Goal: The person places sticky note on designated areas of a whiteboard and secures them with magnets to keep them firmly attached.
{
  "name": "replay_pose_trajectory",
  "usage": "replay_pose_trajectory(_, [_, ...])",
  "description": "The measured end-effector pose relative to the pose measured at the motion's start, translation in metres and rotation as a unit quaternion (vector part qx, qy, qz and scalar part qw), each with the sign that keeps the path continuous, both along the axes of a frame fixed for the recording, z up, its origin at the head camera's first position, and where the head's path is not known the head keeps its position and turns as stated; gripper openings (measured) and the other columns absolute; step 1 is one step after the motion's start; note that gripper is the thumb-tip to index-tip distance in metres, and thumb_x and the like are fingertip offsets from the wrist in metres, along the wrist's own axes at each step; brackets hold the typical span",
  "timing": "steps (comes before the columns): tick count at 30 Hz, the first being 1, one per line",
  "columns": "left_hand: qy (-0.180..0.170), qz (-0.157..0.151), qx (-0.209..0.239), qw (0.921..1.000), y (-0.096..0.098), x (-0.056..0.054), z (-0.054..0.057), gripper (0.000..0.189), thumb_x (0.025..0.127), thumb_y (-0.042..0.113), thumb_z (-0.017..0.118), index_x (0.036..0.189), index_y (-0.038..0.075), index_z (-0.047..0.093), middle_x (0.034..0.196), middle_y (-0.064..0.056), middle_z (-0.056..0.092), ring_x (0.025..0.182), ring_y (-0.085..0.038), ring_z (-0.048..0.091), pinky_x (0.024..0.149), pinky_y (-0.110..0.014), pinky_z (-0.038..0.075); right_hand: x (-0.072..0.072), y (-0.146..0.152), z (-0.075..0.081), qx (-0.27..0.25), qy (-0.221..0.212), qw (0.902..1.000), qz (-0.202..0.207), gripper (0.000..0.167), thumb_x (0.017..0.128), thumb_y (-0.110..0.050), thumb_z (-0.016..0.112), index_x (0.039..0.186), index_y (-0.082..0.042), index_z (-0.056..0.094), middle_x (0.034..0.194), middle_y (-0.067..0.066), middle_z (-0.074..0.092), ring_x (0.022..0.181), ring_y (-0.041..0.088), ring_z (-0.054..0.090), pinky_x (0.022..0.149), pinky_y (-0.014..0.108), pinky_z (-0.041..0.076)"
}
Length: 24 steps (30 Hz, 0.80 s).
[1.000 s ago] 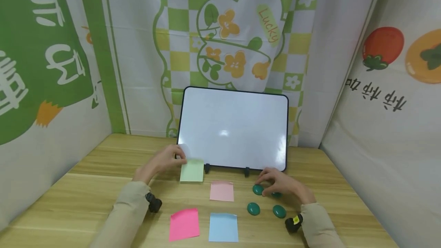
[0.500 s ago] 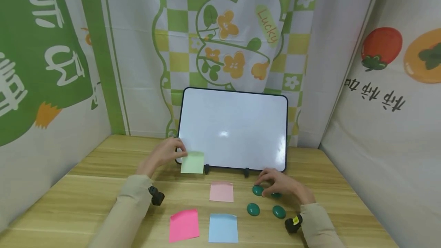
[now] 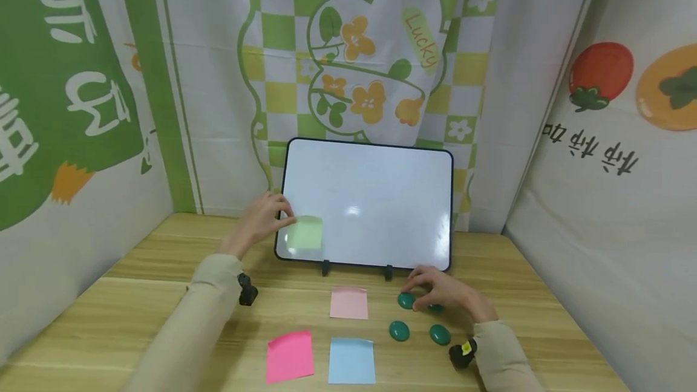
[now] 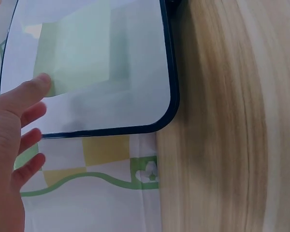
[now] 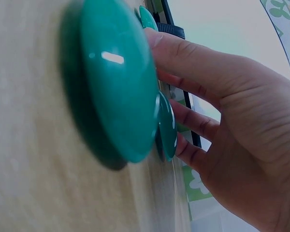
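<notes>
My left hand (image 3: 264, 216) pinches a light green sticky note (image 3: 305, 233) by its upper left corner, in front of the lower left of the whiteboard (image 3: 376, 198). In the left wrist view the thumb lies on the corner of the note (image 4: 79, 53), whose shadow falls on the board. My right hand (image 3: 443, 290) rests low over several glossy green round magnets. Its thumb and index finger lie on either side of the far left magnet (image 3: 406, 300). The far right magnet (image 3: 435, 307) is partly under that hand. Two nearer magnets (image 3: 399, 331) (image 3: 440, 334) lie apart from it.
On the wooden table (image 3: 130, 313) lie a pale pink sticky note (image 3: 348, 303), a hot pink one (image 3: 290, 357) and a blue one (image 3: 351, 360). Small black feet (image 3: 325, 267) hold the whiteboard upright before a printed curtain (image 3: 370, 65).
My left hand has moved up with the light green note, from in front of the board's bottom edge to over its lower left face. My right hand has stayed at the magnets.
</notes>
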State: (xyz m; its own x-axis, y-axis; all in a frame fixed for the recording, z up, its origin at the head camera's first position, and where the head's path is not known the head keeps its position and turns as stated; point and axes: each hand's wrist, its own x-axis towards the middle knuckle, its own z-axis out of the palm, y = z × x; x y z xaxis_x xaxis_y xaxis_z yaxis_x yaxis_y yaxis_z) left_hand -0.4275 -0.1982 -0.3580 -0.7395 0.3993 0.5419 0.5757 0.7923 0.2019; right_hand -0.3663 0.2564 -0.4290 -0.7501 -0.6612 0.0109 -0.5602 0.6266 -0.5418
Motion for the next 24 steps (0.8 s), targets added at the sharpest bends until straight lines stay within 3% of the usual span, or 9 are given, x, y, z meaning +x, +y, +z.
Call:
replay_pose_trajectory(10, [0.084,0.028,0.005,0.996,0.002,-0.012,0.007,0.014,0.085,0.025,0.078,0.084,0.011,0.076,0.1,-0.009,0.069,0.098,-0.03,0.058,0.087,-0.047,0.049,0.001,-0.001,0.001,0.008,0.02,0.9997,0.011,0.032,0.085,-0.027,0.078,0.116,-0.02,0.074,0.123,0.003,0.057,0.116,0.023,0.048,0.098,0.043,0.042])
replay_pose_trajectory(19, [0.11,0.062,-0.014,0.9919,0.006,-0.027,0.003,0.015,0.086,0.024,0.078,0.084,0.009,0.077,0.097,-0.009,0.067,0.097,-0.03,0.058,0.09,-0.047,0.048,0.002,-0.002,0.001,0.0,0.017,0.9997,0.015,0.032,0.085,-0.025,0.078,0.116,-0.018,0.074,0.121,0.002,0.057,0.114,0.019,0.048,0.096,0.039,0.042])
replay_pose_trajectory(24, [0.132,0.065,0.003,0.9891,0.008,-0.032,0.0,0.015,0.086,0.021,0.079,0.083,0.006,0.077,0.097,-0.013,0.064,0.091,-0.031,0.057,0.081,-0.045,0.048,0.001,-0.002,0.001,0.004,0.023,0.9997,0.012,0.031,0.085,-0.025,0.078,0.116,-0.018,0.074,0.121,0.003,0.057,0.114,0.02,0.049,0.096,0.039,0.043])
